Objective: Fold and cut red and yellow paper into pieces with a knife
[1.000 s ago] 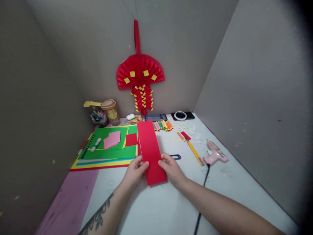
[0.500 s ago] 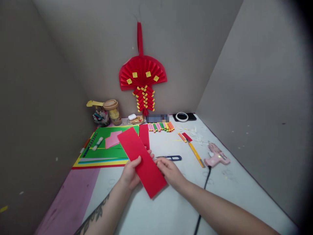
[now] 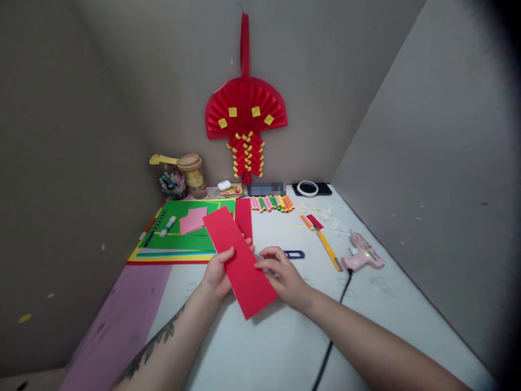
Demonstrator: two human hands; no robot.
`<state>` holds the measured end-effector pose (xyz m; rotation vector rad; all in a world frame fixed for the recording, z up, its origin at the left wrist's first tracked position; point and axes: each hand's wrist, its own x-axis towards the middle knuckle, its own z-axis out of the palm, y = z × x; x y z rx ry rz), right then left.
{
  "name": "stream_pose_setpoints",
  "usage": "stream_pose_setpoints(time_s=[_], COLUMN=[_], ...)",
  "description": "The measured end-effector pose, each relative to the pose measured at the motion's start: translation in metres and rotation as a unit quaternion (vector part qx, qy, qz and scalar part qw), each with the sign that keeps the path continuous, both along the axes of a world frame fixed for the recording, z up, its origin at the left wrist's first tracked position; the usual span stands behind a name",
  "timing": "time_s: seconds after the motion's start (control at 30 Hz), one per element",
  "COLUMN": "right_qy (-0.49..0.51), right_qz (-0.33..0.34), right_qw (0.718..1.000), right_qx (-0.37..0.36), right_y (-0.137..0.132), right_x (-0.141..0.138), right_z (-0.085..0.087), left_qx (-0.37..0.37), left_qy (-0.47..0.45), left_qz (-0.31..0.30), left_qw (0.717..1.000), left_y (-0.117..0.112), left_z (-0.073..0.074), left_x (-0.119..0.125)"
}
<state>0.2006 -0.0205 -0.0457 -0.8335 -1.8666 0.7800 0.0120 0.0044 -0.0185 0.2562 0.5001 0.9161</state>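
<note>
- The white tabletop fills the corner between the grey walls, and most of your supplies lie toward its far side.
- A red paper fan hangs on the back wall, well apart from your hands.
- A stack of coloured sheets, green on top, lies at the far left with pink squares resting on it.
- The red paper strip is in front of you, held slantwise, with its far end pointing toward the stack and its near end just above the tabletop.
  It looks like thin card, so it is probably light and bendy, and smooth enough to slide between your fingers. It would likely droop if you held it by one end and crease under a hard pinch. The long edges near the middle look like the best place to hold it, thumb on top and fingers beneath.
- A second red strip lies flat behind it, partly hidden.
- Your left hand pinches the held strip at its left edge, with the thumb on top and the fingers under.
- Your right hand is loosely curled and its fingertips meet the strip's right edge. You cannot tell whether they grip it or only rest there.
- A pink glue gun lies off to your right, its black cord running toward you.
- A yellow cutter and blue-handled scissors lie just beyond your right hand.
</note>
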Motion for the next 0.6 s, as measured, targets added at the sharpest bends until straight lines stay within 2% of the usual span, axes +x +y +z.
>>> stream_pose_setpoints(time_s=[0.13,0.23,0.4,0.6], right_qy=[0.000,0.017,0.056,0.031], right_qz=[0.015,0.020,-0.014,-0.052], right_qw=[1.000,0.999,0.989,0.981], right_qx=[-0.003,-0.044,-0.136,-0.186], right_y=[0.001,0.001,0.003,0.007], right_x=[0.002,0.002,-0.002,-0.005], right_z=[-0.001,0.002,0.007,0.008], left_qx=[-0.011,0.003,0.053,0.054], left_qy=[0.019,0.043,0.127,0.129], left_qz=[-0.023,-0.021,0.028,0.013], left_qw=[0.999,0.999,0.990,0.990], left_y=[-0.001,-0.003,-0.008,-0.011], left_z=[-0.005,-0.005,-0.001,0.002], left_x=[0.001,0.005,0.012,0.016])
